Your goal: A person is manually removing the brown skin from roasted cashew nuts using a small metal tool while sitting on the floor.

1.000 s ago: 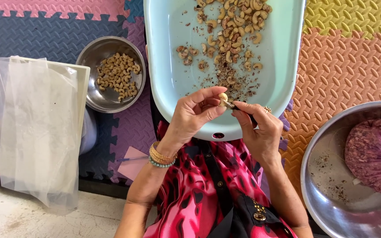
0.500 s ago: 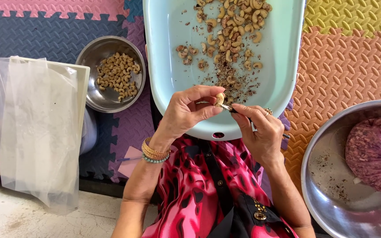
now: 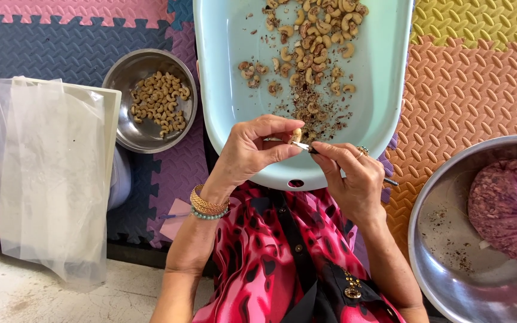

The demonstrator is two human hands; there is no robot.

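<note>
Two hands working over tub [image 3: 234, 90] near rim | left hand [image 3: 246, 152] pinching cashew [image 3: 297, 134] steady | right hand [image 3: 348, 173] gripping small knife [image 3: 306, 147], scraping skin into tub

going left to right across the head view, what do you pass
clear plastic bag → small steel bowl of cashews → left hand pinching a cashew → right hand with a small knife → large steel bowl → purple bag

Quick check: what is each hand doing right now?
Left hand: closed, pinching a cashew over the tray.
Right hand: closed on a small knife, tip at the cashew.
</note>
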